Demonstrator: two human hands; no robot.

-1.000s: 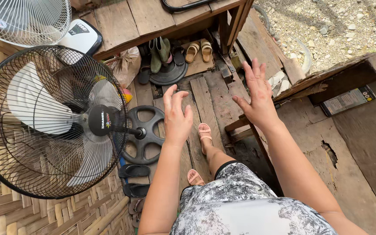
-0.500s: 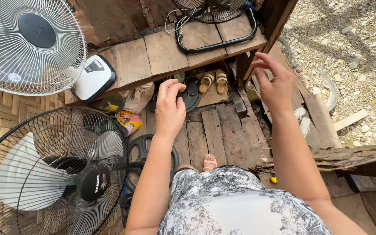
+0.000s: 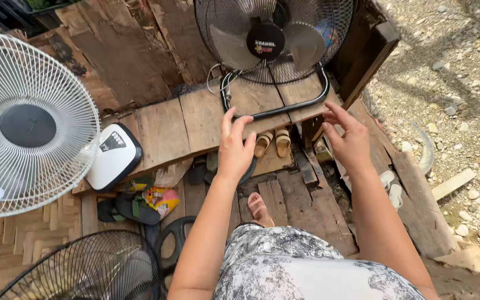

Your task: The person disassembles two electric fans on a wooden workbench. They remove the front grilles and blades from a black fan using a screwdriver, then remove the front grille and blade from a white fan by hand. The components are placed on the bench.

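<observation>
My left hand (image 3: 234, 145) is raised with fingers spread and empty, its fingertips close to the black tubular stand (image 3: 276, 109) of a black floor fan (image 3: 273, 39). That fan sits on a wooden bench (image 3: 179, 125) ahead of me. My right hand (image 3: 348, 136) is also up and spread, holding nothing, just right of the stand's corner. Neither hand touches the fan. My bare foot (image 3: 259, 208) rests on the wooden planks below.
A white fan (image 3: 26, 125) with a white base (image 3: 112, 156) stands on the left. Another black fan grille (image 3: 90, 269) lies at bottom left. Tan sandals (image 3: 272, 141) and dark flip-flops (image 3: 131, 206) lie under the bench. Gravel ground (image 3: 451, 72) spreads at right.
The view has tilted upward, bringing the black floor fan on the bench into sight. Both hands have reached forward toward its stand, and the left hand has opened from a loose curl.
</observation>
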